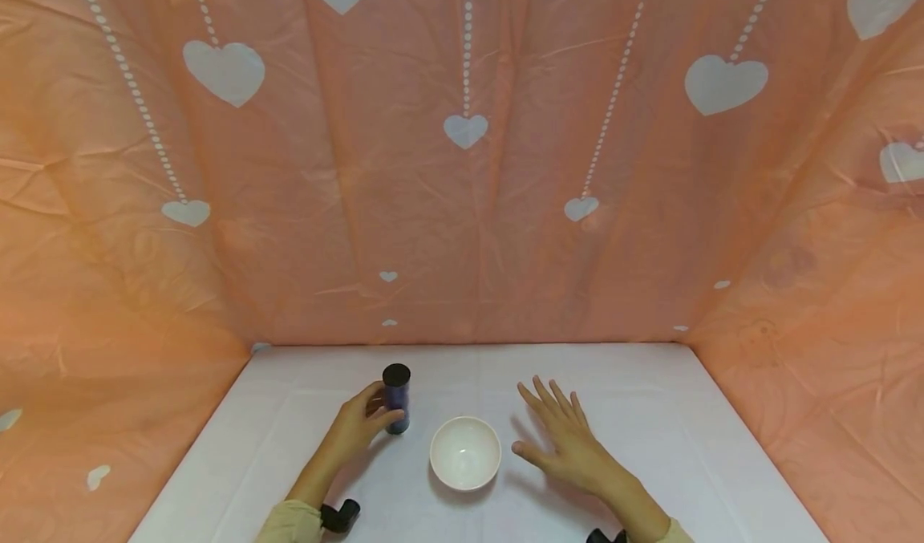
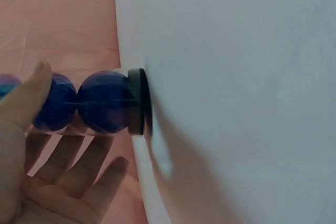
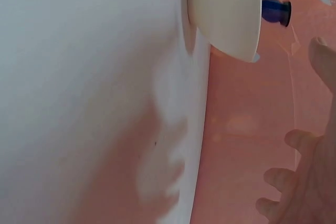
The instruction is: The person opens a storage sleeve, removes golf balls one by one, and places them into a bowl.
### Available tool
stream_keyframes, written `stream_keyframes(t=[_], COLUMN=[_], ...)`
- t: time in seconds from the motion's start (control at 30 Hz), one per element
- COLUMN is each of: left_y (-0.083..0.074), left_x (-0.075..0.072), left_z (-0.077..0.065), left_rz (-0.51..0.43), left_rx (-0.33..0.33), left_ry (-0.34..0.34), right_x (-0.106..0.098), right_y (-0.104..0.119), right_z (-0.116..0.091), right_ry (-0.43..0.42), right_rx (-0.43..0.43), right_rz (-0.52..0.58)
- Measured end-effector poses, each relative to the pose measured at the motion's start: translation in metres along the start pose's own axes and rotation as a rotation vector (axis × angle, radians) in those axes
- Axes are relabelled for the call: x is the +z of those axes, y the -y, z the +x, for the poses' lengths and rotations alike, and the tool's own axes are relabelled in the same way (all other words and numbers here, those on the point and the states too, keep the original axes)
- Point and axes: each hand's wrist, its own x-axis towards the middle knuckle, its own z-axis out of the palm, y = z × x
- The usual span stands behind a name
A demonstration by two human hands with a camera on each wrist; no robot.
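At the near edge, two pale yellow sleeves [image 1: 290, 522] are seen, with a black fitting [image 1: 341, 516] worn at each wrist. Farther in, on the left, a slim tube [image 1: 398, 400] is held upright by the left hand [image 1: 359, 423], the thumb set on one side and curled fingers on the other. Whether its base is touching the white counter [image 1: 635, 399] cannot be told. In the left wrist view, blue balls [image 2: 105, 102] are seen lined up through its clear wall, and a black cap [image 2: 137, 102] is fitted at its lower end.

Just right of the tube and a little nearer, a white bowl [image 1: 465, 455] is set on the counter. To its right, the right hand [image 1: 570, 447] is held above the surface, fingers spread, with nothing grasped.

The tube is judged light and stiff, its smooth wall perhaps slippery; it is best gripped around the middle, between the caps. Behind, a peach backdrop [image 1: 534, 262] is hung, printed with white hearts [image 1: 465, 131].
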Motion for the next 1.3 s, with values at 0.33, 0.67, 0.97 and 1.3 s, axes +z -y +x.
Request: stream_keyframes(t=[0.33, 0.67, 0.97, 1.3], left_y=[-0.018, -0.041, -0.058, -0.063], left_x=[0.003, 0.006, 0.01, 0.014], left_z=[-0.001, -0.005, -0.011, -0.014], left_rz=[0.119, 0.081, 0.115, 0.169], left_rx=[0.107, 0.148, 0.23, 0.313], left_ry=[-0.004, 0.047, 0.046, 0.081], right_x=[0.004, 0.003, 0.003, 0.002], right_y=[0.006, 0.015, 0.028, 0.039], right_z=[0.006, 0.015, 0.022, 0.029], right_ry=[0.004, -0.069, -0.061, -0.068], right_rx=[-0.047, -0.185, -0.214, -0.262], right_rz=[-0.007, -0.031, 0.012, -0.003])
